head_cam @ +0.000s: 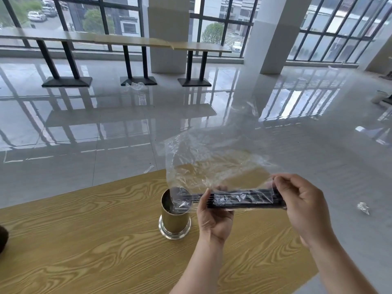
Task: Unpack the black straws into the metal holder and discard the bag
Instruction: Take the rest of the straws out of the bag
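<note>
Black straws: a bundle lying level in the air, wrapped in the bag, its left end over the holder's mouth.
Bag: clear plastic, loose sheet billowing up behind the bundle.
Left hand: closed round the bundle's middle from below, thumb in front.
Right hand: pinching the right end of the bundle and bag.
Holder: shiny metal cylinder, upright on the surface; dark shapes inside, probably straws, but film blurs them.
Doing it well: I'd tip the bundle's left end down into the mouth, keep the plastic pinched back, and let the straws slide out together.
Floor: crumpled plastic lies to the right.
</note>
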{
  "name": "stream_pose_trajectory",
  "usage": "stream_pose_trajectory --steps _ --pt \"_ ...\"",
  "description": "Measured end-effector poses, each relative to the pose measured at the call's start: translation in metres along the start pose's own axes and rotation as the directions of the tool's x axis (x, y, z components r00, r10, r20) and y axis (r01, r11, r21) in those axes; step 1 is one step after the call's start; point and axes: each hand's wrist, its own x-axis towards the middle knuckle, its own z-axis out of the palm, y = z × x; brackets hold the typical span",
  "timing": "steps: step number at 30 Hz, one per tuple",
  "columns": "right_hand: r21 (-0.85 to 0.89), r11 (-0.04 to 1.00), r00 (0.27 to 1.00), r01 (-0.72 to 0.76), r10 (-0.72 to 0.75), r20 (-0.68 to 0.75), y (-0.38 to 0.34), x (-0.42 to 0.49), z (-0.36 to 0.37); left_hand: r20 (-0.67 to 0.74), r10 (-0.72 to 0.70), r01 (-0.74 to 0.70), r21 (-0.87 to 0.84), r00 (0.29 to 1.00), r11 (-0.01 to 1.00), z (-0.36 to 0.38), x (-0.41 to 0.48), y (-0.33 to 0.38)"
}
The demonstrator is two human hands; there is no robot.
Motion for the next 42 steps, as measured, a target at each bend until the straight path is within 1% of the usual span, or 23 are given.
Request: stream_pose_trajectory --steps 6,9,15,18,22,24,26,29,31,33,34,36,38,42 --pt "-0.068 0.996 0.997 0.059 -0.056 0.043 -0.015 0.013 0.005 -0.008 0.034 -0.033 0.06 0.999 0.998 0.002 0.002 0.001" --pt "-0.072 0.995 0.996 0.073 -0.068 0.063 -0.02 0.021 0.009 -0.045 0.048 -0.044 0.086 0.998 0.995 0.001 0.003 0.001" --pt "-0.109 0.991 0.994 0.083 -0.075 0.074 -0.031 0.036 0.016 -0.077 0.076 -0.069 0.093 0.994 0.993 -0.002 0.008 0.007" --pt "-0.143 0.986 0.991 0.09 -0.074 0.11 -0.045 0.042 0.024 -0.073 0.092 -0.085 0.087 0.993 0.993 -0.003 0.009 0.01" --pt "-0.233 0.962 0.983 0.144 -0.113 0.142 -0.064 0.048 0.031 -0.067 0.076 -0.072 0.061 0.995 0.996 -0.006 0.01 0.015" --pt "-0.237 0.961 0.979 0.145 -0.105 0.173 -0.068 0.051 0.031 -0.061 0.065 -0.062 0.051 0.996 0.997 -0.005 0.009 0.017" --pt "-0.161 0.982 0.974 0.098 -0.061 0.22 -0.066 0.053 0.03 -0.063 0.066 -0.063 0.043 0.996 0.997 -0.004 0.008 0.02" --pt "0.07 0.997 0.97 0.011 -0.027 0.24 -0.056 0.053 0.025 -0.06 0.067 -0.064 0.037 0.996 0.997 -0.002 0.007 0.023" --pt "0.247 0.968 0.969 -0.032 -0.031 0.245 -0.047 0.05 0.024 -0.066 0.06 -0.058 0.03 0.996 0.998 0.0 0.006 0.023" --pt "0.394 0.912 0.963 -0.113 0.004 0.268 -0.036 0.042 0.027 -0.091 0.059 -0.057 0.028 0.994 0.998 0.002 0.006 0.023" --pt "0.424 0.892 0.958 -0.158 0.035 0.283 -0.031 0.037 0.031 -0.105 0.056 -0.054 0.03 0.993 0.998 0.002 0.006 0.022" --pt "0.414 0.883 0.946 -0.219 0.089 0.313 -0.024 0.03 0.039 -0.118 0.039 -0.035 0.038 0.992 0.999 0.002 0.007 0.021" --pt "0.374 0.902 0.95 -0.215 0.104 0.294 -0.025 0.03 0.045 -0.113 0.033 -0.026 0.057 0.993 0.998 0.001 0.007 0.021" --pt "0.405 0.901 0.969 -0.157 0.061 0.239 -0.036 0.042 0.044 -0.079 0.021 -0.018 0.041 0.997 0.999 -0.003 0.001 0.024"
